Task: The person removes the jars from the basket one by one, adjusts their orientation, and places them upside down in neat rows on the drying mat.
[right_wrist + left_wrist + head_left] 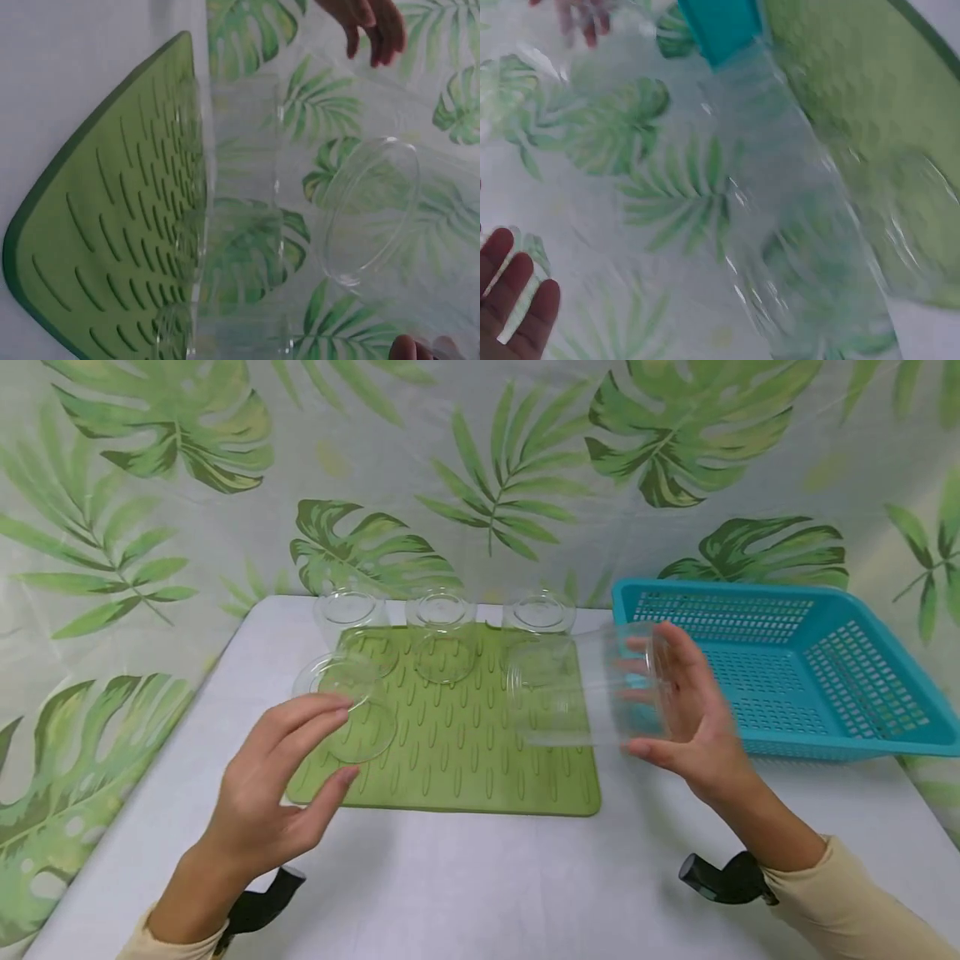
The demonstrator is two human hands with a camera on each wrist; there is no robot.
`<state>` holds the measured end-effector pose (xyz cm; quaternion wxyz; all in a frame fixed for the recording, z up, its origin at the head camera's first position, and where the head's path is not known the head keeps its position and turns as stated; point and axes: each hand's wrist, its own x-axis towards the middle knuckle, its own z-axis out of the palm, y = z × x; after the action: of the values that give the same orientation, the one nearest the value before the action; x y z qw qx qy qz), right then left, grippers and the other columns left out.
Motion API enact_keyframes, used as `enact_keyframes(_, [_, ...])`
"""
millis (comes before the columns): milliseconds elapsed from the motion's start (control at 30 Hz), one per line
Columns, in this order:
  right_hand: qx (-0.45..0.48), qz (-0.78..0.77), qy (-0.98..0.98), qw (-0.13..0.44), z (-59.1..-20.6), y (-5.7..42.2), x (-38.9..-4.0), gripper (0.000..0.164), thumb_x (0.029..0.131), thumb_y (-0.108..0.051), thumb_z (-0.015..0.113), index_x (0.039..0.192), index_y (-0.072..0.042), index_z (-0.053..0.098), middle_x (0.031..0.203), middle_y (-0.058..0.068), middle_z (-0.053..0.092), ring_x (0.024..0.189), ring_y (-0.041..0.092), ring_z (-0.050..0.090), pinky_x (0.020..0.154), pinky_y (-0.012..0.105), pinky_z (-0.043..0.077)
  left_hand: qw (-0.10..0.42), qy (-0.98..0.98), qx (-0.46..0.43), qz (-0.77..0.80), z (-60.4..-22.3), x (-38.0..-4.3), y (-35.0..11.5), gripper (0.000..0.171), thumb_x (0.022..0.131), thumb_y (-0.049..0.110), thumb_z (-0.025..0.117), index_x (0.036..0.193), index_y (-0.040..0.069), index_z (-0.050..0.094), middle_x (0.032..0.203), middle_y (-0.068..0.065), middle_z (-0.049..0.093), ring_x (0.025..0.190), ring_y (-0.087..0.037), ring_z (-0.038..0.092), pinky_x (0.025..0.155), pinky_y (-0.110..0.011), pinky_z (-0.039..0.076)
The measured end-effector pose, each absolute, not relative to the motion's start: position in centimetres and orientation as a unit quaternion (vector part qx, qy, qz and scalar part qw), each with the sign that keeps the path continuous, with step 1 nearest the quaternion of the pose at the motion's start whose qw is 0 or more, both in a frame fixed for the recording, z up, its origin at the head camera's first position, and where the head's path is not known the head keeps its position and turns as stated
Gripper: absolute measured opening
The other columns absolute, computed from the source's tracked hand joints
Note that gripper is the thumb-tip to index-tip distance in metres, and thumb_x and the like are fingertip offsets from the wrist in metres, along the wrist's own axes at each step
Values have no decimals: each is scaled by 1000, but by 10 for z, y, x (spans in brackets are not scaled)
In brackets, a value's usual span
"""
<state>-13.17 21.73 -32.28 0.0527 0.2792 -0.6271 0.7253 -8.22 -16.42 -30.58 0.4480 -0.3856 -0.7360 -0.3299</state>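
My right hand (693, 714) grips a clear, see-through cup (558, 693) by one end, thumb below and fingers behind it. The cup lies on its side in the air above the right part of a green ribbed mat (465, 768). My left hand (277, 785) is raised at the mat's left side, thumb and fingers apart, with nothing held. Behind its fingertips, a clear cup (367, 747) stands on the mat; whether they touch is hard to tell. Three more clear cups (444, 647) stand in a row along the mat's back edge. Right fingertips (405, 349) show in the right wrist view.
A blue-green slotted basket (780, 747) stands at the right, just behind my right hand. A white cloth (465, 885) covers the table. At the back hangs a leaf-patterned curtain (525, 568).
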Motion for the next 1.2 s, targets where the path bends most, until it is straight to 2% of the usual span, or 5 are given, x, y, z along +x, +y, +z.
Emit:
enact_keyframes(167, [281,716,-636,63,-316,228,-127,100,75,11,78,156,-5,21,154,17,36,138,22,44,106,23,47,467,-738,-373,-315,-324,-64,-202,34,98,19,60,84,-11,70,84,-22,67,83,-28,61,95,-16,48])
enact_keyframes(400, [228,678,-697,61,-313,237,-119,102,76,16,74,158,-10,20,158,12,33,137,14,44,102,15,47,270,-897,-281,-207,-375,-56,-264,43,102,41,51,103,4,73,104,-7,69,100,-18,60,101,-2,34])
enact_keyframes(667, [201,591,-780,42,-315,235,-118,104,80,16,70,160,-21,16,162,12,26,136,4,39,99,5,44,168,-946,-234,-151,-397,-66,-284,47,71,5,81,117,4,68,121,-12,66,111,-31,61,95,-29,39])
enact_keyframes(1033, [187,482,-854,65,-312,232,-121,109,78,4,79,159,-28,14,158,11,34,131,7,45,93,3,43,84,-958,-230,-152,-401,-84,-278,51,80,10,78,126,-6,62,132,-21,61,122,-39,57,97,-47,44])
enact_keyframes(1200, [193,390,-897,77,-310,224,-128,114,73,-16,89,159,-31,15,158,8,36,135,31,46,96,30,50,39,-961,-229,-153,-402,-88,-270,48,83,12,77,124,-9,62,134,-22,60,124,-41,57,98,-52,47])
